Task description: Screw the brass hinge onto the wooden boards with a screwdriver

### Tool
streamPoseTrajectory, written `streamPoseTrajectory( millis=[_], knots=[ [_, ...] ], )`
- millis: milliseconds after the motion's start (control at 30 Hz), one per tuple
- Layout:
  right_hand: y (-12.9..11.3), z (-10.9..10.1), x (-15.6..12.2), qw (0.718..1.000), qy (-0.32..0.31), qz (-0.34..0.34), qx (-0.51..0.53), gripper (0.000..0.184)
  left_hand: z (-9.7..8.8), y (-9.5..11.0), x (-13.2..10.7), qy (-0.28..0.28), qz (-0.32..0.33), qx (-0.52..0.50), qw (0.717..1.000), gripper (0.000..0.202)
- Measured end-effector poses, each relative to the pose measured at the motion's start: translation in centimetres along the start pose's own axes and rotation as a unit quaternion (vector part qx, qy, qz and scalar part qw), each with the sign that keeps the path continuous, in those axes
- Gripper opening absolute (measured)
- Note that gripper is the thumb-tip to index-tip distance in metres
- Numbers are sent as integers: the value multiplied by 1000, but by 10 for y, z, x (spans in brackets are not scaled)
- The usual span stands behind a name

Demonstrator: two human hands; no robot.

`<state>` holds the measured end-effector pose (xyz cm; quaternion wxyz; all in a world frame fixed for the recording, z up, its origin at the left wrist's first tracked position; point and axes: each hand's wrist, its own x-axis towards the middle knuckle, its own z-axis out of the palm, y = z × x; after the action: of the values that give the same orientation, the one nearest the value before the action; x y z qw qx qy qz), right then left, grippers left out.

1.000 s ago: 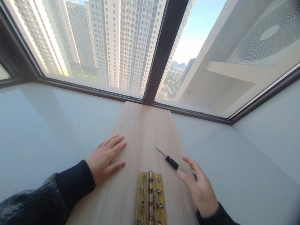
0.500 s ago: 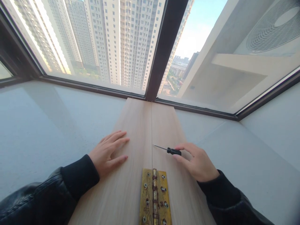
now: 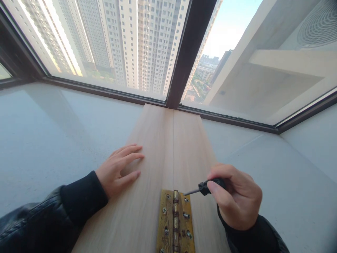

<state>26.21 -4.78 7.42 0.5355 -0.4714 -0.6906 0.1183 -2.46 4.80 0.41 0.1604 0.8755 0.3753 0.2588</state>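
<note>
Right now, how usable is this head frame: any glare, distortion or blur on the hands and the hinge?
Head view: strong wide-angle bending, the window frame and towers splay outward; bright daylight outside but no glare on the boards; soft shadow under the left hand; right hand, screwdriver and brass hinge read sharp, hinge cut by the bottom edge.

Right hand (image 3: 237, 198) no longer open beside board: now closed around black handle of screwdriver (image 3: 204, 188), lifted off right plank where it lay a second ago. Hand pulled back toward 5 o'clock. Shaft swung round, tip now pointing toward 8 o'clock, just above top right corner of brass hinge (image 3: 175, 225). View shifted: hinge shows higher and fuller.
</note>
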Motion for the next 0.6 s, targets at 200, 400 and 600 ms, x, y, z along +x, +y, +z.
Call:
streamPoseTrajectory(
  millis=[200, 400, 600],
  knots=[
    [-1, -6, -5, 999, 15, -38, -24, 10, -1, -1, 0, 0, 5, 4, 1000, 36],
    [-2, -1, -2, 996, -22, -68, -55, 10, -3, -1, 0, -6, 12, 6, 1000, 36],
    [-2, -5, -4, 997, -5, -51, -51, 10, -4, 1, 0, -8, 5, 10, 1000, 36]
  ],
)
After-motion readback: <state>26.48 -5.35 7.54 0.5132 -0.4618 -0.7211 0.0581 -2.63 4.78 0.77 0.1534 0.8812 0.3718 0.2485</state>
